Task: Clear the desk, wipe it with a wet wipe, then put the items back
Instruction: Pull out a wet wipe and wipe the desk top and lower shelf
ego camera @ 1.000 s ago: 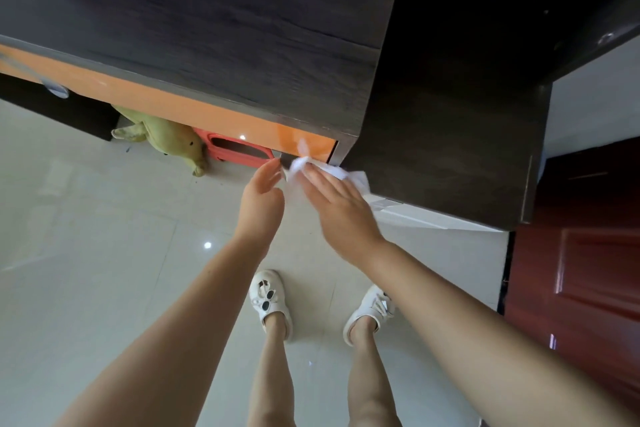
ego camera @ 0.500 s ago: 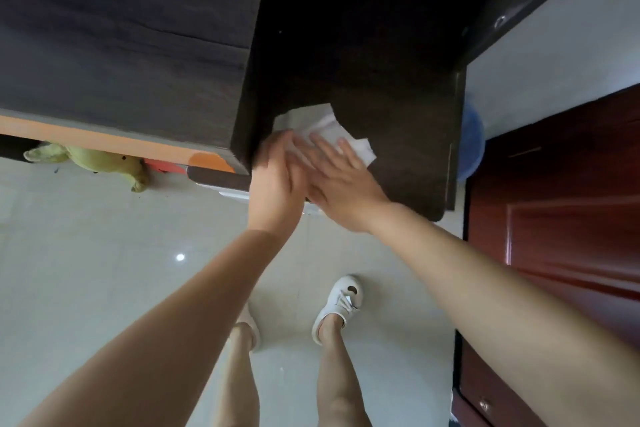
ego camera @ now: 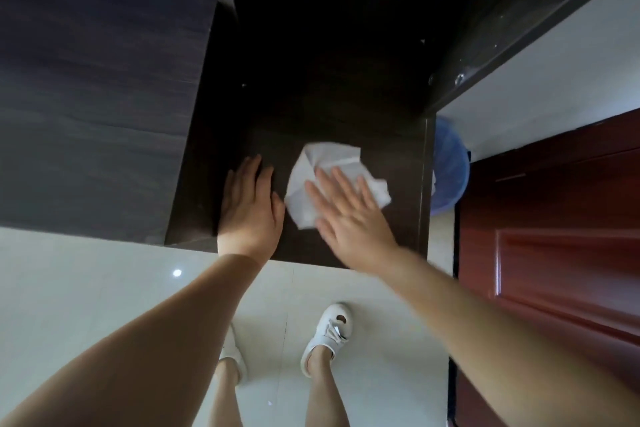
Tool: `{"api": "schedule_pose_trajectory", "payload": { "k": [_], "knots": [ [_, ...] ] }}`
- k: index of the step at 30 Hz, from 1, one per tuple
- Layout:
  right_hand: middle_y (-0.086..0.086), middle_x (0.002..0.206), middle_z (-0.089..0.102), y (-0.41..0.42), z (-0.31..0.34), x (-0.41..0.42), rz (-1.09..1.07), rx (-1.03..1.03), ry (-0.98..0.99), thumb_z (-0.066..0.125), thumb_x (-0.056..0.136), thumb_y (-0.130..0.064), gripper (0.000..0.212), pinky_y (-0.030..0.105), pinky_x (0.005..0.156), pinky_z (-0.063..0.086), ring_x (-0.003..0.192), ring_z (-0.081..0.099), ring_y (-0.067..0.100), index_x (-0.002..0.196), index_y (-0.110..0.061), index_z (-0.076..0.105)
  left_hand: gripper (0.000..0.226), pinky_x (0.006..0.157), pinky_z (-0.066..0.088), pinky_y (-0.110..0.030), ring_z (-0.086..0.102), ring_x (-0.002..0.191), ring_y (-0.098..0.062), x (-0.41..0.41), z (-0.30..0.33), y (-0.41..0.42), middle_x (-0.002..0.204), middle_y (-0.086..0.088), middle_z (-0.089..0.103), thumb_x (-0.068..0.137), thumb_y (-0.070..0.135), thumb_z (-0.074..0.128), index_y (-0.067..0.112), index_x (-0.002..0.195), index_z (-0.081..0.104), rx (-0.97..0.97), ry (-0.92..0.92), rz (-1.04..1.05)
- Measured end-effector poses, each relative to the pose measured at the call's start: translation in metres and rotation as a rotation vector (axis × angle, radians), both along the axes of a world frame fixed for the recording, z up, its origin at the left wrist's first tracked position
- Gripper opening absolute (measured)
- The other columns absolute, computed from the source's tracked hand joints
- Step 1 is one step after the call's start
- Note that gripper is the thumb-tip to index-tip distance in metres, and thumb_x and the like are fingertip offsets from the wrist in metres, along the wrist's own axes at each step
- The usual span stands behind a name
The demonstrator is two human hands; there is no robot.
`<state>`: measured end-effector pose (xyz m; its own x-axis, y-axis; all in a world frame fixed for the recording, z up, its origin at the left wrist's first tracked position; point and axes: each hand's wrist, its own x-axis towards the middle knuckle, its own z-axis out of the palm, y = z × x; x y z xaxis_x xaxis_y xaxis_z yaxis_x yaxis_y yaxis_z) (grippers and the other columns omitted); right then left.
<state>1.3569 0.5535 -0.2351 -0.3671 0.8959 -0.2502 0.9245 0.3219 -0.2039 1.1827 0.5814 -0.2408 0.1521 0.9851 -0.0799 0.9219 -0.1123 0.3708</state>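
A dark wooden desk (ego camera: 104, 80) fills the upper left, with a lower dark side surface (ego camera: 346, 80) to its right. A crumpled white wet wipe (ego camera: 311, 180) lies flat on that lower surface. My right hand (ego camera: 349, 218) presses on the wipe with its fingers spread; the hand is blurred. My left hand (ego camera: 247, 208) rests flat on the same surface just left of the wipe, against the desk's side panel, holding nothing.
A blue mesh bin (ego camera: 450, 166) stands right of the dark surface, against a white wall (ego camera: 554, 80). A dark red door (ego camera: 554, 236) fills the right side. Below lies pale tiled floor (ego camera: 86, 288), with my feet in white shoes (ego camera: 327, 333).
The view has swung right and the orange drawer front and yellow toy have left it. Both hands moved from the desk's corner onto the lower side surface; the wipe now lies spread under my right hand.
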Motion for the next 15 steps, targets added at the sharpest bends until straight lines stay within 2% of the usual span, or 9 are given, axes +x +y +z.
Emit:
{"api": "schedule_pose_trajectory", "payload": {
  "k": [1,3,5,7,11,13,15],
  "knots": [
    [-0.001,0.156,0.000,0.033,-0.002,0.005,0.007,-0.007,-0.009,0.012,0.095,-0.041,0.055,0.045,0.117,-0.001,0.145,0.002,0.023,0.148,-0.024,0.009,0.046,0.112,0.018,-0.041,0.036,0.129,-0.032,0.000,-0.002,0.001,0.134,-0.023,0.048,0.086,0.021,0.030,-0.001,0.121,0.050,0.020,0.007,-0.004],
    [0.001,0.158,-0.006,0.111,-0.006,0.019,-0.118,0.012,-0.012,0.013,0.097,-0.039,0.054,0.042,0.115,-0.008,0.145,-0.008,0.021,0.148,-0.025,0.000,0.044,0.112,0.015,-0.039,0.031,0.128,-0.028,0.001,-0.004,0.002,0.133,-0.022,0.048,0.086,0.021,0.032,0.000,0.121,0.049,0.050,0.012,-0.004],
    [0.000,0.158,-0.008,0.176,-0.007,0.041,-0.321,0.001,-0.020,0.017,0.099,-0.036,0.054,0.043,0.116,-0.008,0.145,-0.011,0.021,0.148,-0.023,-0.003,0.044,0.113,0.017,-0.040,0.030,0.129,-0.027,0.001,-0.006,0.001,0.135,-0.020,0.046,0.087,0.022,0.031,0.001,0.122,0.048,0.049,0.018,0.008],
    [0.001,0.158,-0.009,0.205,-0.007,0.060,-0.488,-0.036,-0.031,0.014,0.100,-0.036,0.054,0.045,0.117,-0.008,0.144,-0.012,0.022,0.147,-0.021,-0.005,0.045,0.113,0.017,-0.041,0.029,0.130,-0.027,0.001,-0.005,0.001,0.137,-0.019,0.044,0.088,0.023,0.030,0.002,0.125,0.046,0.040,0.024,0.020],
    [0.012,0.158,-0.004,0.158,-0.011,0.053,-0.699,0.033,0.033,0.017,0.100,-0.033,0.056,0.040,0.118,-0.006,0.145,-0.008,0.025,0.147,-0.009,-0.001,0.046,0.114,0.010,-0.036,0.028,0.131,-0.028,0.002,-0.002,0.001,0.139,-0.020,0.043,0.088,0.023,0.029,0.002,0.126,0.045,0.021,0.023,0.013],
    [0.013,0.157,-0.001,0.103,-0.010,0.043,-0.660,0.052,0.030,0.018,0.099,-0.034,0.057,0.041,0.118,-0.004,0.145,-0.005,0.026,0.147,-0.009,0.001,0.046,0.113,0.010,-0.036,0.030,0.131,-0.030,0.002,-0.001,0.001,0.138,-0.021,0.043,0.088,0.023,0.030,0.001,0.125,0.046,0.025,0.023,0.010],
    [0.012,0.157,0.003,0.039,-0.005,0.041,-0.526,0.043,-0.012,0.011,0.096,-0.037,0.058,0.042,0.118,-0.001,0.145,-0.001,0.025,0.147,-0.010,0.003,0.046,0.112,0.010,-0.037,0.032,0.130,-0.031,0.002,-0.001,0.002,0.137,-0.022,0.044,0.088,0.023,0.030,0.000,0.124,0.046,0.027,0.031,0.017]
  ]
}}
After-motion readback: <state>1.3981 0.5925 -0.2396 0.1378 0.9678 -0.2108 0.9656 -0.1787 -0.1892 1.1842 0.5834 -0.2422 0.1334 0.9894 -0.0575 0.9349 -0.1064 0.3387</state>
